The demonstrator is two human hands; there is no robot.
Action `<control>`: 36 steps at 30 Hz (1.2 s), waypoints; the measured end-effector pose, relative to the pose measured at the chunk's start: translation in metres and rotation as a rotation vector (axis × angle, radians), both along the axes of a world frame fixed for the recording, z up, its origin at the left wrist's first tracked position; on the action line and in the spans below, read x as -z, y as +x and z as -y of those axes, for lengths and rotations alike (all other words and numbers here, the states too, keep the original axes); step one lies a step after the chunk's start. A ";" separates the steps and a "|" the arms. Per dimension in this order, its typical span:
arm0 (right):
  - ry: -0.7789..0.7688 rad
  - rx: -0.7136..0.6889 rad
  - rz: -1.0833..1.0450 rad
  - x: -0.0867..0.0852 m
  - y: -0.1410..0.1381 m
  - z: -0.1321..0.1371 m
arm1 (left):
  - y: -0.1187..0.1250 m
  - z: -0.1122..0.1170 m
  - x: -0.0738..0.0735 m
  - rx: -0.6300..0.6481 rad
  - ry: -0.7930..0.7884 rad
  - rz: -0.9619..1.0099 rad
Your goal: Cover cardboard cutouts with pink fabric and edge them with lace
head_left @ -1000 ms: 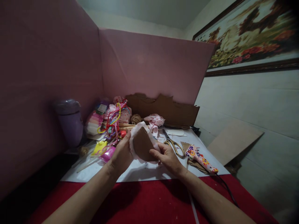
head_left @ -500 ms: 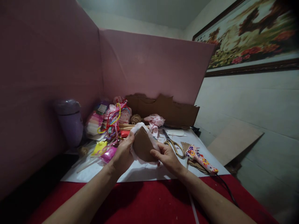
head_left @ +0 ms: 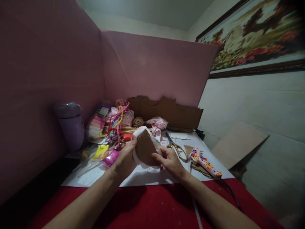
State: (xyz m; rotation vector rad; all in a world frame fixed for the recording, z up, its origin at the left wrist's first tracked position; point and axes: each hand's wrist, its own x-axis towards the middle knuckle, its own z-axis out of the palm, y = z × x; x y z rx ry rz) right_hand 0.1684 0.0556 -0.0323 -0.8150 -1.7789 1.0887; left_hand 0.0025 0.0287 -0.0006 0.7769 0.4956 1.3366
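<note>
A brown cardboard piece (head_left: 145, 149) with pale fabric (head_left: 141, 131) around its edge is held up above the white sheet (head_left: 88, 178). My left hand (head_left: 126, 156) grips its left side, the thumb lying along the cardboard edge. On the other side my right hand (head_left: 171, 161) is closed on the lower right edge, thumb and fingers pinching fabric and cardboard together. The fingers beneath the piece are hidden. Gold-handled scissors (head_left: 179, 151) lie just beyond my right hand. A flower-patterned glue gun (head_left: 205, 163) rests to the right on scraps of cardboard.
Packets of yellow (head_left: 101, 152) and magenta clay (head_left: 111, 158) lie left, near a heap of coloured pipe cleaners (head_left: 116, 122). Behind are a twine ball (head_left: 138, 122), pink dotted fabric (head_left: 158, 124) and a torn cardboard strip (head_left: 181, 115). A purple tumbler (head_left: 71, 127) stands far left.
Both hands keep hold of the cardboard piece. My right thumb has shifted very slightly left along its lower edge; nothing else visibly moves.
</note>
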 end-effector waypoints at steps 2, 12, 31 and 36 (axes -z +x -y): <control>0.024 0.004 0.024 0.000 0.001 -0.001 | 0.000 0.001 0.001 -0.039 0.022 -0.038; -0.106 -0.038 -0.067 -0.012 0.001 0.001 | -0.011 -0.007 -0.010 -0.161 0.037 -0.015; -0.039 0.015 -0.093 -0.015 0.001 0.005 | -0.013 -0.009 -0.007 -0.182 -0.003 0.002; -0.119 -0.058 -0.144 -0.014 0.000 0.004 | -0.013 -0.010 -0.006 -0.195 -0.012 0.020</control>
